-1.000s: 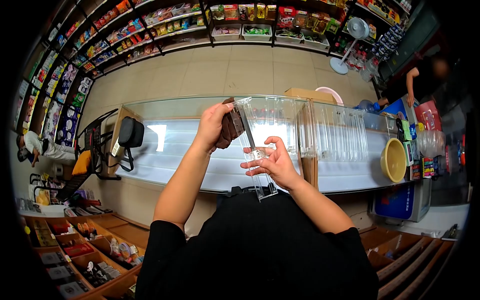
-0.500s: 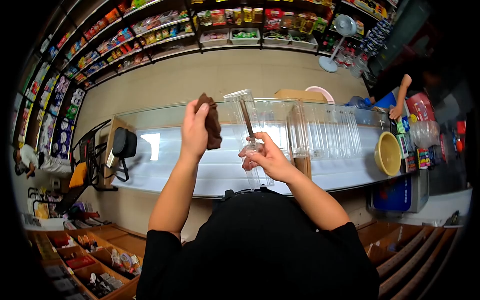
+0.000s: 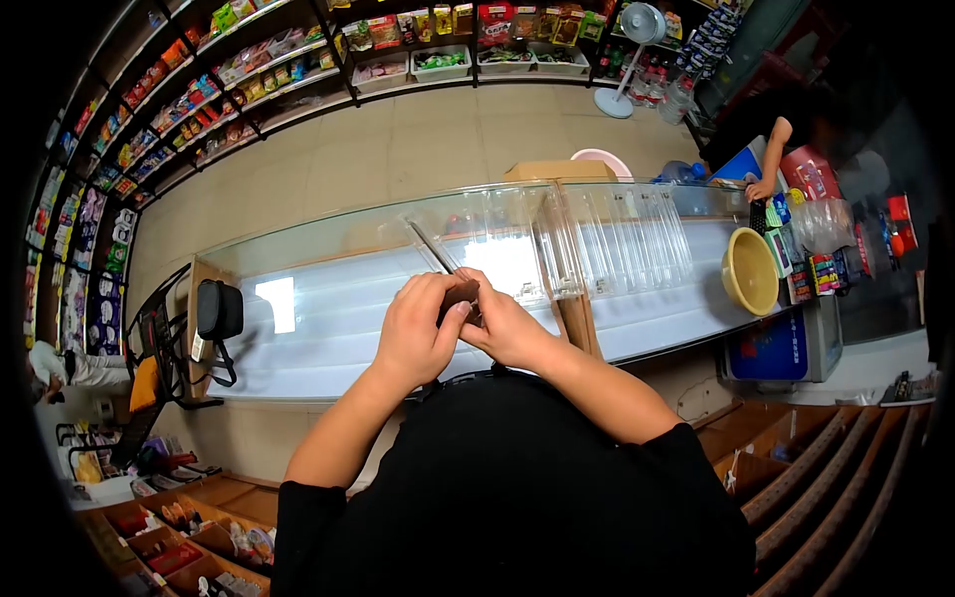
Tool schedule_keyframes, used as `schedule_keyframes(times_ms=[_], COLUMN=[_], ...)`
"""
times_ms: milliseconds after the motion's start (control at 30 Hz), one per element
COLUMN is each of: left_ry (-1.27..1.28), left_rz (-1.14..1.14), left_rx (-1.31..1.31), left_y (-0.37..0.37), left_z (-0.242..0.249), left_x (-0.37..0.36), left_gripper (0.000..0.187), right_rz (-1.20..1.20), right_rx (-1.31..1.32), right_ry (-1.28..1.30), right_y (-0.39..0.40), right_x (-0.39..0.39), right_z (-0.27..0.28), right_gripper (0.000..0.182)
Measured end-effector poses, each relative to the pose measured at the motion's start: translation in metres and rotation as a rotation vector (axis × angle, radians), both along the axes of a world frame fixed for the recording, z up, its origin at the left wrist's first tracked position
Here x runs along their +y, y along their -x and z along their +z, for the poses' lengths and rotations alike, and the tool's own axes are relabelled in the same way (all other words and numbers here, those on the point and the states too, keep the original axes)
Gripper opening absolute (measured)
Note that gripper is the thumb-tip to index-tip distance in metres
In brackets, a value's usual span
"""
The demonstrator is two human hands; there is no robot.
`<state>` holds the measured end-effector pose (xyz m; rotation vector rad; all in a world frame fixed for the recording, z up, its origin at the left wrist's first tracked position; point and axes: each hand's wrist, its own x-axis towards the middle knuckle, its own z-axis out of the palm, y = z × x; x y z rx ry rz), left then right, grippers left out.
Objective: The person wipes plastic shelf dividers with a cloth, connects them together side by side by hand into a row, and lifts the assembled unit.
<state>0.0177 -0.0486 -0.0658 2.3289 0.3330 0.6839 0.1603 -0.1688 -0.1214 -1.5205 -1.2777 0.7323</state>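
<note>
Close together over the near side of the glass counter, my two hands meet in front of my body. My left hand [image 3: 420, 323] is closed on a brown cloth [image 3: 458, 295], which shows only in part between the hands. Fingers bent, my right hand [image 3: 505, 320] grips a clear plastic display tray [image 3: 432, 247] with a dark strip along it. The tray points up and to the left; its lower end is hidden by my hands, where the cloth seems to press against it.
More clear plastic trays [image 3: 637, 244] stand in a row on the glass counter [image 3: 328, 343]. A yellow basin [image 3: 749, 272] sits at the right, near another person's hand [image 3: 761, 189] and small packaged goods. A black case [image 3: 219, 309] lies at the left end.
My hands have come together, bringing the brown cloth to the clear tray. The tray has tipped to the left and come lower. The view has shifted slightly.
</note>
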Motion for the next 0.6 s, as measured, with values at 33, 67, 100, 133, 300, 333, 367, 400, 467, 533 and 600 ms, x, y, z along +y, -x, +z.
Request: schedule_keyframes(times_ms=[33,67,100,133,300,333,367,400,467,533,600], left_ry=[0.033,0.03,0.085,0.142,0.476,0.354,0.23,0.104,-0.078,-0.303,-0.365], left_rz=[-0.003,0.011,-0.009,-0.029,0.008,0.098,0.164,0.228,0.301,0.312,0.298], left_rx=[-0.011,-0.004,-0.004,-0.005,-0.022,-0.092,-0.164,-0.236,-0.187,-0.222,-0.248], left_y=[0.001,0.003,0.005,0.008,0.023,0.023,0.021,0.019,0.019,0.013,0.006], left_z=[-0.001,0.0,0.002,0.003,0.014,0.022,0.023,0.024,0.036,0.041,0.041], left_x=[0.001,0.002,0.001,0.001,0.004,0.008,0.017,0.025,0.035,0.042,0.043], left_gripper=[0.024,0.024,0.023,0.021,0.025,0.025,0.026,0.027,0.035,0.041,0.043], right_rz=[0.01,0.024,0.002,-0.013,0.005,0.046,0.065,0.03,0.032,0.055,0.075], right_rx=[0.006,0.014,0.042,0.036,0.312,0.46,0.463,0.609,0.605,0.585,0.564], right_ry=[0.023,0.045,0.102,0.106,0.182,0.22,0.219,0.222,0.26,0.257,0.254], right_y=[-0.001,-0.002,-0.003,-0.006,-0.024,-0.027,-0.028,-0.024,-0.022,-0.019,-0.013], right_x=[-0.002,-0.003,-0.003,-0.003,-0.001,0.0,0.0,0.001,0.002,0.002,0.002], right_z=[0.004,0.005,0.001,-0.006,-0.007,-0.001,0.002,0.007,0.014,0.012,0.008], right_gripper=[0.071,0.071,0.072,0.072,0.06,0.055,0.049,0.049,0.05,0.05,0.049])
